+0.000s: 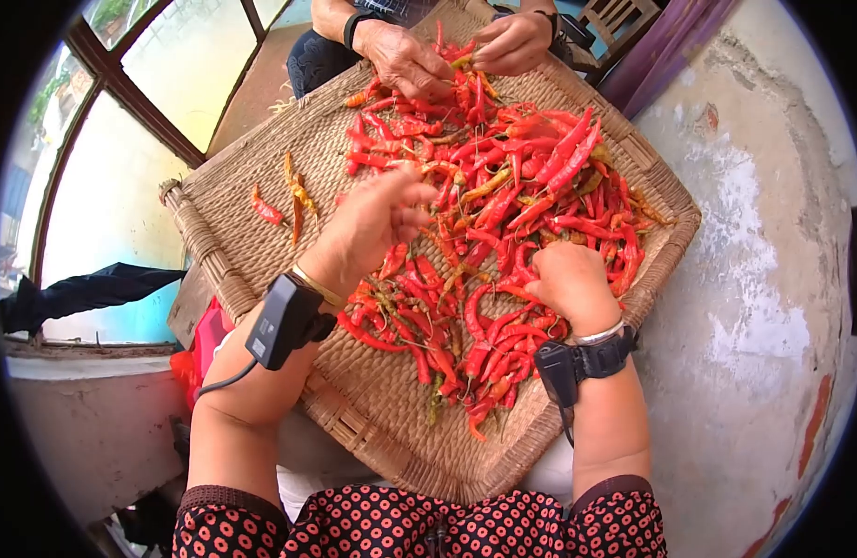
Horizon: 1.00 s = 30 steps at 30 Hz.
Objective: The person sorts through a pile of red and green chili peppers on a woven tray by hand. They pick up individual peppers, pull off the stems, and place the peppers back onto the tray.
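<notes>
A heap of red chili peppers (503,205) covers much of a woven wicker tray (354,409). A smaller group of chili peppers (419,325) lies nearer to me. My left hand (377,216) hovers over the left side of the heap with fingers apart and slightly bent, and I see nothing in it. At the right side, my right hand (572,279) is closed with its fingers curled down among the peppers. What it grips, if anything, is hidden. Some yellowish, shrivelled chili peppers (298,191) and one red pepper (266,206) lie apart on the left.
Across the tray, another person's two hands (405,60) work at the far end of the heap. A stained wall (744,279) rises close on the right. Framed windows (112,186) are on the left, with dark cloth (93,296) on the sill.
</notes>
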Available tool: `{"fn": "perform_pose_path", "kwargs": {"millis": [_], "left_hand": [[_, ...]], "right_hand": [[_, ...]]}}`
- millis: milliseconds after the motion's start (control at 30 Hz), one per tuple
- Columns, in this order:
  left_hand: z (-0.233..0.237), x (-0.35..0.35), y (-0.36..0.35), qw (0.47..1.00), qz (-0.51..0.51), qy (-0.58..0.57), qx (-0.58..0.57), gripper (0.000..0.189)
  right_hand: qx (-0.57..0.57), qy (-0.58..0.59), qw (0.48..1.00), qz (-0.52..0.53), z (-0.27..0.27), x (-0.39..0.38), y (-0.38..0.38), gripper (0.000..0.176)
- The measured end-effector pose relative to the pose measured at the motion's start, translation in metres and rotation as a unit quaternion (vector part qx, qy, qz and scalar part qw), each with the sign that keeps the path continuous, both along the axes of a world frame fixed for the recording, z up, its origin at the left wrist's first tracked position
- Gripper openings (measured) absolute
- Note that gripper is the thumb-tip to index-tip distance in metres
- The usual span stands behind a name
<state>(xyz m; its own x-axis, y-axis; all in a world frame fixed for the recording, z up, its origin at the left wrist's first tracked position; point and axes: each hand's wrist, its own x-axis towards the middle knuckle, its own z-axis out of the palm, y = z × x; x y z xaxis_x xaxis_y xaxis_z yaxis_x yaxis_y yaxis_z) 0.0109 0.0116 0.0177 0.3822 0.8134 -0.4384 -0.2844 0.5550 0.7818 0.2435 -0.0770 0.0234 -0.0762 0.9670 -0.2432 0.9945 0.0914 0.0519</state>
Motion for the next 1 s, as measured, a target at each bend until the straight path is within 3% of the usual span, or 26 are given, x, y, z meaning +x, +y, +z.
{"fn": "perform_pose_path", "kwargs": {"millis": [200,233,300,333,400,433,467,567,600,667,700,733,767,833,867,933,967,1000], "left_hand": [[0.001,0.013,-0.027,0.973,-0.19,0.065,0.111,0.027],[-0.003,0.015,-0.029,0.955,-0.242,0.076,0.154,0.028],[-0.006,0.015,-0.032,0.927,-0.319,0.096,0.171,0.032],[-0.002,0.016,-0.033,0.927,-0.321,0.096,0.171,0.032],[0.006,0.018,-0.038,0.902,-0.384,0.097,0.171,0.032],[0.0,0.019,-0.041,0.906,-0.374,0.075,0.182,0.031],[0.001,0.019,-0.042,0.906,-0.376,0.076,0.181,0.031],[0.006,0.018,-0.038,0.906,-0.371,0.131,0.153,0.026],[0.007,0.014,-0.032,0.916,-0.334,0.158,0.156,0.024],[0.009,0.007,-0.02,0.923,-0.295,0.186,0.16,0.022],[0.009,0.004,-0.013,0.953,-0.187,0.169,0.168,0.023],[0.008,0.003,-0.009,0.97,-0.076,0.15,0.174,0.024],[0.007,0.002,-0.007,0.97,-0.075,0.152,0.175,0.024],[0.005,0.001,-0.006,0.978,0.072,0.136,0.144,0.031],[0.006,0.003,-0.009,0.978,0.072,0.137,0.143,0.031],[0.011,0.007,-0.019,0.974,-0.043,0.16,0.156,0.038],[0.012,0.005,-0.02,0.957,-0.152,0.178,0.172,0.037],[0.009,0.007,-0.022,0.957,-0.154,0.179,0.171,0.037]], "right_hand": [[-0.031,0.093,0.994,0.044,0.006,-0.008,0.003,0.022],[-0.042,0.22,0.975,0.002,0.014,-0.012,0.003,0.02],[-0.042,0.461,0.886,-0.026,0.016,-0.016,0.002,0.016],[-0.041,0.461,0.886,-0.027,0.018,-0.019,0.002,0.016],[-0.119,0.682,0.711,-0.123,0.023,-0.03,0.0,0.012],[-0.13,0.71,0.679,-0.136,0.021,-0.032,-0.001,0.012],[-0.13,0.711,0.678,-0.138,0.019,-0.032,-0.001,0.012],[-0.037,0.64,0.759,-0.11,0.014,-0.029,0.006,0.015],[-0.036,0.64,0.759,-0.11,0.006,-0.025,0.008,0.015],[0.121,0.394,0.91,0.038,-0.011,-0.018,0.013,0.016],[0.037,0.316,0.947,0.032,-0.006,-0.017,0.011,0.023],[0.038,0.317,0.947,0.032,-0.007,-0.017,0.007,0.023],[0.006,0.27,0.962,0.043,-0.011,-0.017,0.005,0.026],[-0.024,0.226,0.972,0.064,-0.02,-0.015,0.006,0.035],[-0.025,0.227,0.971,0.065,-0.02,-0.015,0.007,0.035],[-0.039,0.26,0.963,0.066,-0.018,-0.014,0.008,0.036],[-0.039,0.261,0.962,0.065,-0.021,-0.014,0.009,0.036],[-0.039,0.288,0.954,0.076,-0.025,-0.013,0.01,0.034]]}}
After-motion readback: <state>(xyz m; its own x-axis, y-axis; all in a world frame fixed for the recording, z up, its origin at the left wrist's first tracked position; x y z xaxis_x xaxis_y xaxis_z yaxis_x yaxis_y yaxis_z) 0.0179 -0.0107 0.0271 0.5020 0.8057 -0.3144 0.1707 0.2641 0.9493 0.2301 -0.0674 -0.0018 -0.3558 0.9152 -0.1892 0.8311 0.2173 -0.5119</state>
